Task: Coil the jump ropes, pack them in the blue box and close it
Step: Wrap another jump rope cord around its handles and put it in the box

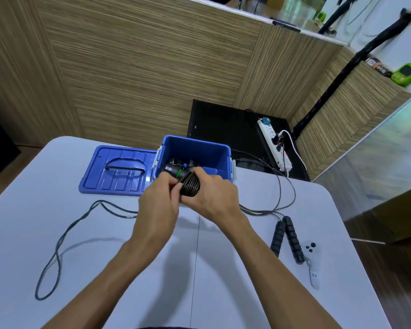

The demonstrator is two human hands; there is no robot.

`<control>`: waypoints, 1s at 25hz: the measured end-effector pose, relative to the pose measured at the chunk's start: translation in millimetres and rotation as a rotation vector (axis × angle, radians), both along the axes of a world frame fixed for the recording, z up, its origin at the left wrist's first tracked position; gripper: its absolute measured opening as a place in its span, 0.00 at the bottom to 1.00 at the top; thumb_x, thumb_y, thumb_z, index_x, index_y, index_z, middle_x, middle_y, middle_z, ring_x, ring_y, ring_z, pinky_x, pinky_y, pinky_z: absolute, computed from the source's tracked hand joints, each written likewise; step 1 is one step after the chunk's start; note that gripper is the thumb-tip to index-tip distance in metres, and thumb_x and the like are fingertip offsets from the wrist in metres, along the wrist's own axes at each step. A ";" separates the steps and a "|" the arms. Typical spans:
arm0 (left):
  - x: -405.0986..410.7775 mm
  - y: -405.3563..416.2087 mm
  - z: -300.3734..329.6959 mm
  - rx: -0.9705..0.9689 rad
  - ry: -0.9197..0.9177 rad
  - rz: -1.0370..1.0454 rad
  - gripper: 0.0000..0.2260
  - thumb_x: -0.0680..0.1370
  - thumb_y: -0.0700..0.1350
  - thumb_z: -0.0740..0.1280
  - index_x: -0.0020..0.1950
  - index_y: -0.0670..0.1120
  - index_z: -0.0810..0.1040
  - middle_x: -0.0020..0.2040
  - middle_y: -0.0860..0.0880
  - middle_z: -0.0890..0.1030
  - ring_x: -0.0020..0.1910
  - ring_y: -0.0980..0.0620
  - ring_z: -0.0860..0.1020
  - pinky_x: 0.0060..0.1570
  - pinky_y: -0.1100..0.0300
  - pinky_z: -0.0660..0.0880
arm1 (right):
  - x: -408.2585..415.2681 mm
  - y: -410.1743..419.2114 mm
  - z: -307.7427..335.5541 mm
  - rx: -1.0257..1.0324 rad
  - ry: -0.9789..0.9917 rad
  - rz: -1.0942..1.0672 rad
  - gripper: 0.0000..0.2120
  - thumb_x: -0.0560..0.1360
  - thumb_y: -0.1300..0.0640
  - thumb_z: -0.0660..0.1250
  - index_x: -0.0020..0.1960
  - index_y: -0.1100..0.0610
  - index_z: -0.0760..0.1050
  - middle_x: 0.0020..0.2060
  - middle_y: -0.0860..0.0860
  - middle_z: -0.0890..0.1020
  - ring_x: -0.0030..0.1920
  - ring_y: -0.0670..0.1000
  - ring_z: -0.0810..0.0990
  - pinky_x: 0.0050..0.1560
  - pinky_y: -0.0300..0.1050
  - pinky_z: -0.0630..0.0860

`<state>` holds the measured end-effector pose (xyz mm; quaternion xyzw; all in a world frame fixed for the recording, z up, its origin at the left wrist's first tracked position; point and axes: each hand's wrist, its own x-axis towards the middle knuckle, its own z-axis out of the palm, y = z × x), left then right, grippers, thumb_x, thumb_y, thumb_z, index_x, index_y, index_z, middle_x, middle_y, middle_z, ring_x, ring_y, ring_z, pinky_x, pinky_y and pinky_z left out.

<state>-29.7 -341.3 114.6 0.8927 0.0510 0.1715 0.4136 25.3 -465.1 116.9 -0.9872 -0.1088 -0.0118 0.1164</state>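
Note:
Both hands meet just in front of the open blue box [220, 151]. My left hand [160, 201] and my right hand [214, 194] grip a jump rope's black handles [188, 184], which have a green ring and cord wound around them. Its loose cord [59, 243] trails left across the table in a long loop. Black handles of another rope [176, 162] lie inside the box. A further jump rope with black foam handles [286, 238] lies at the right, its cord [285, 193] curving toward the box. The blue lid [119, 172] lies flat, left of the box.
The white table [211, 281] has a seam down its middle. A white controller [312, 251] with a wrist strap rests near the right edge. Behind the table, a white power strip [274, 143] lies on a black surface. Wood-patterned walls surround the area.

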 end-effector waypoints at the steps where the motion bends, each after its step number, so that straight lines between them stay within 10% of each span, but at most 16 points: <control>1: 1.4 -0.6 0.1 -0.106 0.049 0.035 0.05 0.80 0.45 0.64 0.45 0.45 0.74 0.36 0.53 0.79 0.35 0.55 0.76 0.35 0.59 0.67 | -0.5 -0.2 -0.1 0.001 0.000 -0.012 0.28 0.68 0.29 0.64 0.57 0.47 0.69 0.42 0.47 0.81 0.42 0.55 0.80 0.39 0.46 0.71; 7: 10.5 5.4 -6.5 -0.530 0.438 -0.033 0.12 0.79 0.49 0.65 0.41 0.42 0.78 0.27 0.52 0.77 0.28 0.51 0.71 0.34 0.56 0.70 | -3.0 -4.7 -8.7 0.041 0.028 -0.077 0.29 0.69 0.31 0.66 0.62 0.48 0.69 0.46 0.49 0.82 0.46 0.55 0.81 0.39 0.45 0.70; 19: 19.6 38.7 -50.2 0.007 0.242 -0.407 0.16 0.83 0.54 0.53 0.44 0.51 0.77 0.36 0.54 0.83 0.37 0.57 0.80 0.44 0.59 0.75 | 0.2 -24.8 10.0 0.322 0.055 -0.022 0.28 0.66 0.34 0.72 0.62 0.40 0.70 0.49 0.44 0.81 0.49 0.50 0.78 0.45 0.45 0.76; 25: 46.5 54.2 -53.1 0.409 -0.002 -0.546 0.08 0.80 0.45 0.56 0.47 0.49 0.75 0.35 0.49 0.76 0.36 0.43 0.74 0.38 0.54 0.68 | -4.6 -30.5 22.9 0.389 0.119 0.143 0.28 0.64 0.31 0.74 0.59 0.38 0.72 0.46 0.38 0.80 0.46 0.44 0.78 0.50 0.46 0.78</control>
